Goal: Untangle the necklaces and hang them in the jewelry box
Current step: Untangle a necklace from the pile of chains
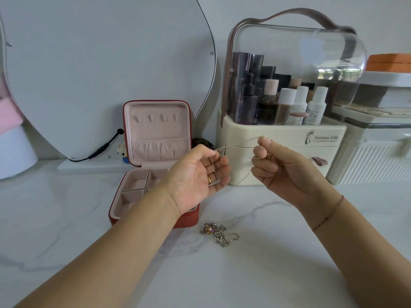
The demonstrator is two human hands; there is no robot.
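Note:
A thin silver chain [239,142] stretches in the air between my two hands above the white marble table. My left hand [196,174], palm up, pinches one end between thumb and fingers. My right hand [275,165] pinches the other end at its thumb tip, with a small gold pendant against the curled fingers. A tangled heap of silver necklaces [216,233] with a pearl-like bead lies on the table below. The red jewelry box [155,156] stands open at the left, its pink lid showing several hooks and a pocket, nothing hanging there.
A cream cosmetics organizer [282,138] with a clear dome and bottles stands right behind my hands. An oval mirror [100,74] with a black cable leans at the back left. White storage boxes [373,147] fill the right. The marble table [244,274] spreads in front.

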